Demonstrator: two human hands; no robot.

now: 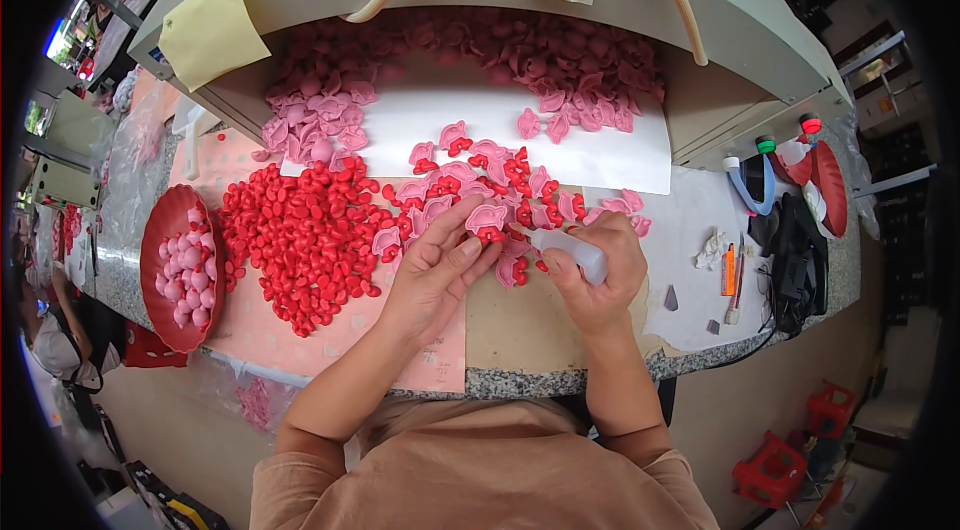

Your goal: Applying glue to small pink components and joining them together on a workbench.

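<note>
Between its thumb and fingers my left hand (437, 275) pinches a small pink molded piece (487, 218) with red bits along its lower edge. My right hand (603, 275) is wrapped round a small translucent squeeze bottle (580, 255), whose narrow tip points left toward that piece. Around and beyond both hands lie several similar pink pieces joined to red parts (440, 180). Left of my left hand spreads a large heap of small glossy red pieces (300, 240). Plain pink pieces (315, 120) are piled farther back, partly under the grey cabinet.
A red dish (160, 300) with round pink pieces stands at the far left. The grey cabinet (740, 40) overhangs the back of the table. At right lie an orange cutter (728, 271), a black bag (798, 260) and a blue tape roll (752, 188). Red stools (770, 470) stand on the floor.
</note>
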